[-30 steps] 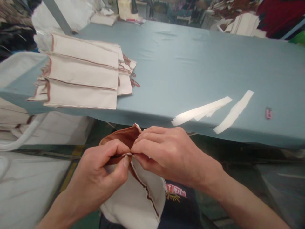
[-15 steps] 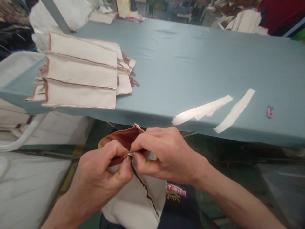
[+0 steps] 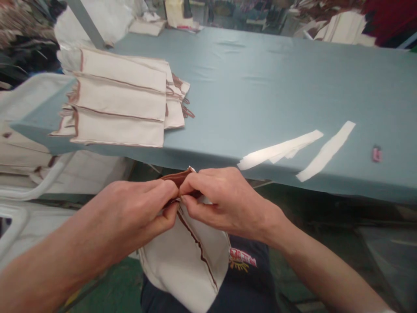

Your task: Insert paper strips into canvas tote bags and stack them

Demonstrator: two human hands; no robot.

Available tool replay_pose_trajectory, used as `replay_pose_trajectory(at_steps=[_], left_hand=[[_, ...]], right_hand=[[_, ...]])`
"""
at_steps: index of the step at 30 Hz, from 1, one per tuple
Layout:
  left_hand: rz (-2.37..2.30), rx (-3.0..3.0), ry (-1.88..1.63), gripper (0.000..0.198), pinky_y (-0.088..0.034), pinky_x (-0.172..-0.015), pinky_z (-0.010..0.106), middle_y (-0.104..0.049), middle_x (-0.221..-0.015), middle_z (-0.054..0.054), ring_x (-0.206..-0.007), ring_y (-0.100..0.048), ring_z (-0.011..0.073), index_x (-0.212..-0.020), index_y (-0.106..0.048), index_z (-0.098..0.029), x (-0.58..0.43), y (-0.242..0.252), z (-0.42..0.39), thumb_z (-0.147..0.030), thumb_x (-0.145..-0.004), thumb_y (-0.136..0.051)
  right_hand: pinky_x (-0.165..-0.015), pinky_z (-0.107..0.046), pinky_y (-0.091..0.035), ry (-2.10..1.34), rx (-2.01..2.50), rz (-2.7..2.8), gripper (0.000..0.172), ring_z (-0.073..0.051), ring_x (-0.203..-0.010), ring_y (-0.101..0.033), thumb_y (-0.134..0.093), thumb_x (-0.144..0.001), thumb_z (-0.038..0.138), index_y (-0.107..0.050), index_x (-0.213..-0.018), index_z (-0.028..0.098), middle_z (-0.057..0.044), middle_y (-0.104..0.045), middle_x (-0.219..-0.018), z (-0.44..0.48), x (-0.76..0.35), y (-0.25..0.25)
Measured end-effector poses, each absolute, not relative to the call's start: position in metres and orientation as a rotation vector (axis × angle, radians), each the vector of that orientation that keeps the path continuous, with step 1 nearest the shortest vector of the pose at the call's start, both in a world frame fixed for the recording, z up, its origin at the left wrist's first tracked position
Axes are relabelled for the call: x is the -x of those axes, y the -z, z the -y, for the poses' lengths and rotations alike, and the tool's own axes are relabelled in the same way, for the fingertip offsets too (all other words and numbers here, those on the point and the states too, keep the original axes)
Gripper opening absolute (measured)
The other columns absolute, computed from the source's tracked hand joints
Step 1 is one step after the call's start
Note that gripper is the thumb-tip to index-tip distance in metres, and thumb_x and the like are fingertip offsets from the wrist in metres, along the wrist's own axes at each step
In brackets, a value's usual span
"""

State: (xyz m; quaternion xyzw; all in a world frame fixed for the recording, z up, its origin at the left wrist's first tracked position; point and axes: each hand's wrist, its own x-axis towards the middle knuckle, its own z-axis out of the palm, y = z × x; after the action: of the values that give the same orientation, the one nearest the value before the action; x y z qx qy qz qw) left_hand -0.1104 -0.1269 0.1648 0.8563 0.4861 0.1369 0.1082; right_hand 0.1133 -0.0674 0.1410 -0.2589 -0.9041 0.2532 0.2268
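Both my hands pinch the top of a cream cloth bag (image 3: 189, 261) with a brown lining and a brown seam, held in front of my lap below the table's front edge. My left hand (image 3: 130, 217) is closed on the bag's left side, thumb and fingers pressed on the brown edge. My right hand (image 3: 221, 202) is closed on the same edge from the right, its fingertips meeting my left ones. The bag's body hangs down over my dark shirt.
A blue-grey cloth-covered table (image 3: 260, 87) spans the view. A stack of folded cream bags with brown trim (image 3: 120, 102) lies at its left end. Two white fabric strips (image 3: 283, 150) (image 3: 327, 150) and a small pink item (image 3: 377, 153) lie near the front right. More cream cloth (image 3: 26, 148) sits left below.
My left hand has turned inward and closed further over the brown edge, hiding most of the lining. The view has shifted slightly; my left forearm now fills the lower left.
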Motion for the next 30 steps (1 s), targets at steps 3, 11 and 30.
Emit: replay_pose_trajectory(at_steps=[3,11,30], left_hand=[[-1.219,-2.585,-0.412,0.028,-0.028,-0.050,0.030,-0.052,-0.056,-0.007,-0.045,-0.050,0.0098,-0.071,-0.056,-0.023,0.108,-0.169,0.116,-0.013,-0.095,-0.044],[-1.387,-1.958,-0.544,0.024,-0.035,-0.046,0.018,-0.056,-0.058,-0.007,-0.051,-0.049,0.0088,-0.071,-0.067,-0.020,0.111,-0.157,0.111,-0.026,-0.091,-0.057],[-1.446,-2.241,-0.618,0.018,-0.038,-0.055,0.018,-0.066,-0.065,-0.008,-0.052,-0.055,0.0065,-0.087,-0.073,-0.021,0.118,-0.155,0.131,-0.019,-0.096,-0.057]], right_hand=[[-0.069,-0.029,-0.038,-0.769,0.755,2.508,0.017,-0.017,-0.076,-0.069,-0.057,-0.099,0.019,-0.072,-0.091,0.017,-0.005,-0.081,-0.085,0.065,-0.113,-0.142],[-0.077,-0.032,-0.042,-1.033,0.951,2.422,0.019,-0.022,-0.085,-0.069,-0.070,-0.087,0.034,-0.073,-0.097,0.018,-0.006,-0.082,-0.096,0.064,-0.106,-0.140],[-0.068,-0.026,-0.036,-1.115,0.782,2.117,0.009,-0.012,-0.066,-0.054,-0.062,-0.085,0.019,-0.061,-0.075,0.020,0.003,-0.064,-0.071,0.079,-0.096,-0.118]])
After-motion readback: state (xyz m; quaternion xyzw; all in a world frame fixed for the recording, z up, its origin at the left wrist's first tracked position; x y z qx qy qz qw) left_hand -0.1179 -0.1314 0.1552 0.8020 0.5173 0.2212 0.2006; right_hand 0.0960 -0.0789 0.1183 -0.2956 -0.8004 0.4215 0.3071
